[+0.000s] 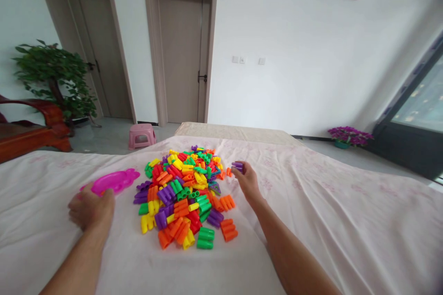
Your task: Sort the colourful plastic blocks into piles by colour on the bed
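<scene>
A purple plastic building block (pixel 237 165) is pinched between the thumb and fingers of my right hand (pixel 246 179), just right of the pile. My left hand (pixel 92 207) lies over the near end of a bright pink tray (pixel 119 181); its fingers are blurred and partly hidden. A small orange piece (pixel 103 192) shows beside the left thumb; whether it is held I cannot tell. Between my hands spreads a large heap of tube-shaped building blocks (pixel 187 179) in red, yellow, green, orange and purple. At its near side lie a green block (pixel 206 238) and an orange block (pixel 229 230).
A pale, wrinkled cloth (pixel 311 221) covers the table. Beyond it stand a pink stool (pixel 142 136), a leafy plant (pixel 55 78) and a wooden armchair (pixel 38 124) to the left. Purple flowers (pixel 349 135) sit on the floor at right, near a dark door.
</scene>
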The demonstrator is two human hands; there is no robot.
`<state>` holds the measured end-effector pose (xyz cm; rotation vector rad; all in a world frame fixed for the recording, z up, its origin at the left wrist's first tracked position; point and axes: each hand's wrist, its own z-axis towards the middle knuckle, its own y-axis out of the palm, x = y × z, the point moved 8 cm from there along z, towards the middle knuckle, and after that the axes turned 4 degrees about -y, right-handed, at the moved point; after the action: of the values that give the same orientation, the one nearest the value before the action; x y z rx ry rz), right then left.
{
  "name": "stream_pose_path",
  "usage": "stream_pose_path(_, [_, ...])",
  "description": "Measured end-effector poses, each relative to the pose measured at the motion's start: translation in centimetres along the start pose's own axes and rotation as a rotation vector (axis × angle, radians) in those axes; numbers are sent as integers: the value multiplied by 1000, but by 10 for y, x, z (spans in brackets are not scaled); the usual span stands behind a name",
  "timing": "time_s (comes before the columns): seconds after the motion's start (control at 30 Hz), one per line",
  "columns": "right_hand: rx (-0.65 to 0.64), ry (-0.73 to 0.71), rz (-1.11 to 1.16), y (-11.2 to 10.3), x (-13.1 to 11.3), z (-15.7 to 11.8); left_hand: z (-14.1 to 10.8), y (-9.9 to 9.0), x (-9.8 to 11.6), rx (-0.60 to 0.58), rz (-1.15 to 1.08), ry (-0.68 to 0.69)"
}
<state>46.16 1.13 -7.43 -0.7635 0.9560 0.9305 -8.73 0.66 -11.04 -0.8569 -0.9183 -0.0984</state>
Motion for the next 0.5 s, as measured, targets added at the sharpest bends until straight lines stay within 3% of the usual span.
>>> stream_pose_path(0.1, [55, 172, -69, -38, 29, 13, -6, -10, -14, 126, -57, -228])
stream_pose_path(0.17, [29, 203, -277, -58, 39, 16, -13, -14, -8, 150, -75, -212])
stream_pose_path(0.3, [60, 129, -792, -87, 39, 16, -28, -28, 28, 272, -60, 69])
stream_pose_path(0.4, [59, 120, -869, -93, 41, 16, -35, -21, 58, 238, -29, 360])
stream_pose_path(0.5, [-1, 62, -880, -89, 44, 18, -36, 1, 72, 119, 48, 555])
